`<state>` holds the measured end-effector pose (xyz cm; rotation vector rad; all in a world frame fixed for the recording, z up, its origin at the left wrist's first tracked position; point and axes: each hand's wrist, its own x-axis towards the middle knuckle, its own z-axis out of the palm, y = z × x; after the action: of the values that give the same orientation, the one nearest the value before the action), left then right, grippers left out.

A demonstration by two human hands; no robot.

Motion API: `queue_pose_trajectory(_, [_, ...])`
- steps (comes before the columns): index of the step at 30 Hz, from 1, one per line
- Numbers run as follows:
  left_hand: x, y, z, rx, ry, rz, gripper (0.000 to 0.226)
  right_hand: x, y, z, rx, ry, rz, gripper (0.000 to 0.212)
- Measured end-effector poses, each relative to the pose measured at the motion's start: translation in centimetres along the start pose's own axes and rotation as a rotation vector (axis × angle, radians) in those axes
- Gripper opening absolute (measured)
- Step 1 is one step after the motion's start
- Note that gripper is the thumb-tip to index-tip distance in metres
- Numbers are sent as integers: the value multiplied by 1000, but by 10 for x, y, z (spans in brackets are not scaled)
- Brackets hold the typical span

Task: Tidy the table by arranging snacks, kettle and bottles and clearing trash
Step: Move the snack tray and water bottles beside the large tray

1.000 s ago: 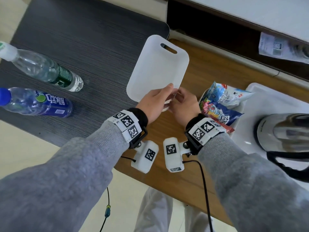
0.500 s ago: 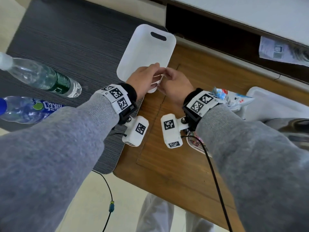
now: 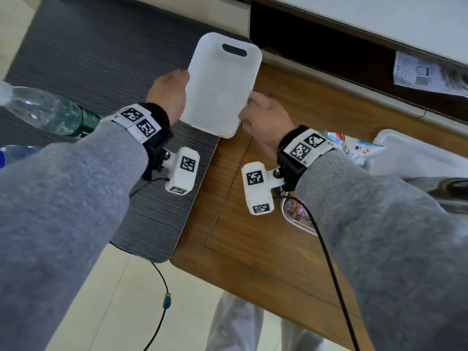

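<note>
- The wooden table [image 3: 266, 249] fills the middle of the view, with a dark striped mat [image 3: 88, 59] overlapping its left end.
- The white tray [image 3: 222, 89] is held between both hands over the seam where mat meets wood; its handle slot points away from the person. Whether its near edge rests on the surface or hangs just above it, I cannot tell.
- It looks like thin, stiff plastic: probably light and smooth enough to slip, so the two long edges, or the slot, seem the sound places to hold it.
- A clear bottle [image 3: 45, 110] lies on the mat at far left, well apart from the tray; snack packets [image 3: 354, 148] sit at right behind the right wrist.
- The left hand [image 3: 169, 95] grips the tray's left edge, fingers wrapped under and hidden.
- The right hand [image 3: 263, 120] grips the right edge near the near corner, fingers curled against the rim.
- Both forearms reach forward, wrists level.
</note>
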<state>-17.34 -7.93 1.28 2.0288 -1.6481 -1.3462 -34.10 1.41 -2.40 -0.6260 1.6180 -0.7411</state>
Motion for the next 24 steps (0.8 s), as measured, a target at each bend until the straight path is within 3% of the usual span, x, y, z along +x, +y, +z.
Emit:
queue_pose_trajectory(2, [5,-1,3,-79,2,-67,27,-4,-2,-4,37,-22,-21,56])
queue_pose_trajectory(5, [9,-14,6,-197,-43,-107,31,-23,-7,-8,81,5,8,58])
queue_pose_trajectory(11, [-28,-49,6,-98,-176,-68,50,-63,14,2,177,41,64,53])
queue_pose_trajectory(17, [-74,-46,4,-10,-194,-11,34,-83,34,18,229,35,137,68])
queue_pose_trajectory(24, [-58,-68,-4,14,-212,-85,50,-64,36,40,297,19,204,64])
